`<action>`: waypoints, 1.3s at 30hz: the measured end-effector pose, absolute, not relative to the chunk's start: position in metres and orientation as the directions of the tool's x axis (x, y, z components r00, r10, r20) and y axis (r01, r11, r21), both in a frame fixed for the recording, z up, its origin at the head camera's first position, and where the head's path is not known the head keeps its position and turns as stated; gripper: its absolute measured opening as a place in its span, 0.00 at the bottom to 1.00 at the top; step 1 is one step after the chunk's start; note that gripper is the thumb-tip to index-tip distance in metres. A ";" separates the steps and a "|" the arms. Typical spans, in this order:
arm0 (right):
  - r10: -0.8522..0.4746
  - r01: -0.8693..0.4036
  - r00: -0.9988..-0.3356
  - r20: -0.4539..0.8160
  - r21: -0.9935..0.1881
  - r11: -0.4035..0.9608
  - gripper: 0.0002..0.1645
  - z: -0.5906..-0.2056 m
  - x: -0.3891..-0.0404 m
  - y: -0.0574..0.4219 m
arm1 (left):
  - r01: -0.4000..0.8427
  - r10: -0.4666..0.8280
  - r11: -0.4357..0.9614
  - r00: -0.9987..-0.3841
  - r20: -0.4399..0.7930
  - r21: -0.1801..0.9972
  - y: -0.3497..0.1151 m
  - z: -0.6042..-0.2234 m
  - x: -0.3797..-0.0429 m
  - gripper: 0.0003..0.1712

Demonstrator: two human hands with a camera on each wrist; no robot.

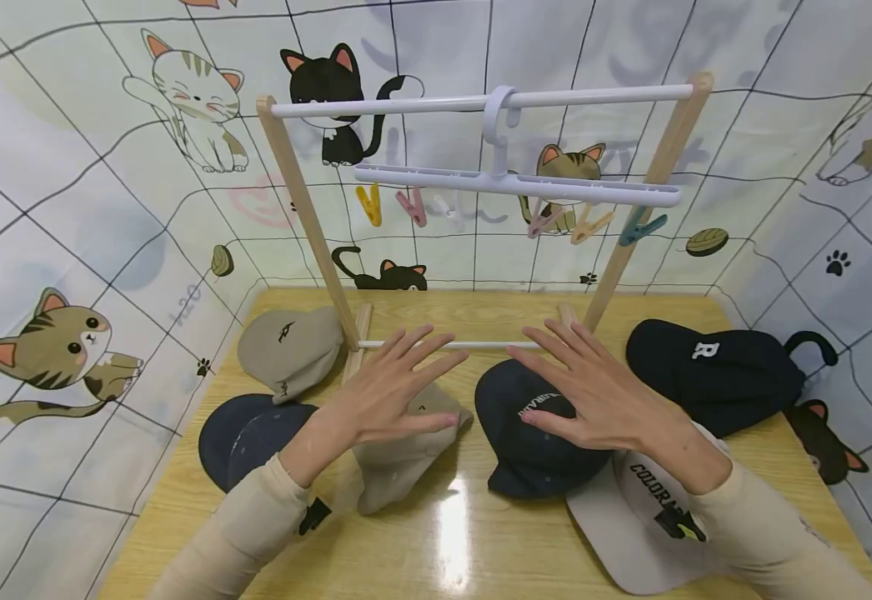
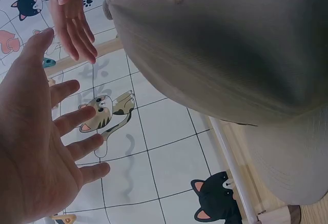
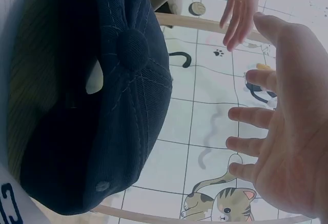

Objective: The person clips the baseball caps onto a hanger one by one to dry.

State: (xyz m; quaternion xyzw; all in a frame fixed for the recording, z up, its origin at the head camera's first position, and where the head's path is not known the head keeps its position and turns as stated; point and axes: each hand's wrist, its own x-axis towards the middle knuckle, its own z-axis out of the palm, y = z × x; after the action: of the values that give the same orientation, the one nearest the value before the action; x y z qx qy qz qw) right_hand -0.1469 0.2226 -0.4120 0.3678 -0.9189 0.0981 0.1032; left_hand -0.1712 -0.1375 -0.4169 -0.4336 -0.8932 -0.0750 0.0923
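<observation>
Both hands hover above the caps with fingers spread and nothing held. My left hand (image 1: 383, 392) is over a beige cap (image 1: 409, 454), which it partly hides; in the left wrist view that cap (image 2: 205, 44) fills the upper right. My right hand (image 1: 593, 392) hangs over a navy cap (image 1: 518, 433) with lettering, seen close in the right wrist view as a dark crown (image 3: 138, 96). Under the right forearm lies a white-brimmed cap (image 1: 631, 525) marked COLORADO, partly covered by the sleeve.
Behind stands a wooden rack with a white rod (image 1: 406, 106). A white hanger (image 1: 511, 179) with several coloured clips (image 1: 370, 205) hangs on it. On the table (image 1: 376, 558) are another beige cap (image 1: 286, 346), a navy cap (image 1: 256, 433) and a black cap (image 1: 714, 375).
</observation>
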 end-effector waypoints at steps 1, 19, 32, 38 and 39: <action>-0.655 -0.695 -0.709 0.261 -0.104 0.711 0.54 -0.412 -0.147 0.223 | 0.787 0.760 0.614 -0.609 0.228 0.057 -0.137 -0.417 -0.171 0.51; -0.650 -0.703 -0.693 0.310 -0.093 0.705 0.52 -0.412 -0.143 0.229 | 0.794 0.763 0.605 -0.601 0.237 0.064 -0.131 -0.412 -0.168 0.51; -0.644 -0.691 -0.704 0.299 -0.082 0.718 0.53 -0.410 -0.138 0.238 | 0.809 0.775 0.585 -0.581 0.250 0.066 -0.123 -0.411 -0.168 0.50; -0.642 -0.687 -0.705 0.302 -0.063 0.724 0.53 -0.410 -0.137 0.242 | 0.820 0.783 0.568 -0.567 0.256 0.076 -0.115 -0.409 -0.171 0.50; -0.640 -0.684 -0.708 0.297 -0.064 0.727 0.54 -0.410 -0.137 0.243 | 0.820 0.784 0.567 -0.566 0.255 0.077 -0.113 -0.408 -0.171 0.49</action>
State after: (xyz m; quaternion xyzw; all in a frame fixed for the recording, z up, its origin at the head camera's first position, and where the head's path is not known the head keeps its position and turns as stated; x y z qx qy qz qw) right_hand -0.1369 0.2428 -0.4098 0.3596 -0.9203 0.0847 0.1283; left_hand -0.1714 -0.1133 -0.4083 -0.4559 -0.8798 -0.0938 0.0965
